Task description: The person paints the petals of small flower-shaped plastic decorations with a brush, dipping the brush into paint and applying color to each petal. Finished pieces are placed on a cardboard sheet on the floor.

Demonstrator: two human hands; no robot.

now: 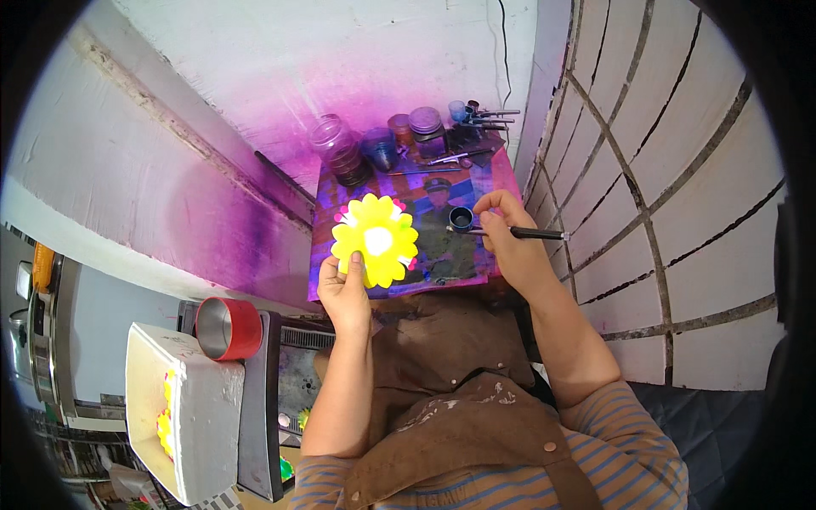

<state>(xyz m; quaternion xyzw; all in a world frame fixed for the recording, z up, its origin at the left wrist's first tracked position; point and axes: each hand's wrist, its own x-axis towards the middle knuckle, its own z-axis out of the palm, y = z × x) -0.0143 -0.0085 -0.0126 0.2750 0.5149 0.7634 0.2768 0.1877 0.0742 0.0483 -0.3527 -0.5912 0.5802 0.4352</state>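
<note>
A bright yellow flower (398, 248) with a pale, glaring centre is held up over the table. Its lower edge is pinched between the thumb and fingers of my left hand (344, 299). Pink bits show behind its outer petals. To its right, my right hand (512, 255) is closed around an airbrush (537, 233). The airbrush's small round cup holds something dark, and its nozzle end points left toward the flower, apart from it. The black handle sticks out to the right, past my hand. Part of the airbrush body is hidden by my fingers.
Beneath my hands is a paint-stained table (327, 276). Along its back stand a clear jar (333, 140), a dark blue cup (379, 150), a purple-lidded jar (427, 127) and more airbrushes (491, 119). At left, a red cup (231, 330) stands beside a white bin (208, 425) containing yellow flowers.
</note>
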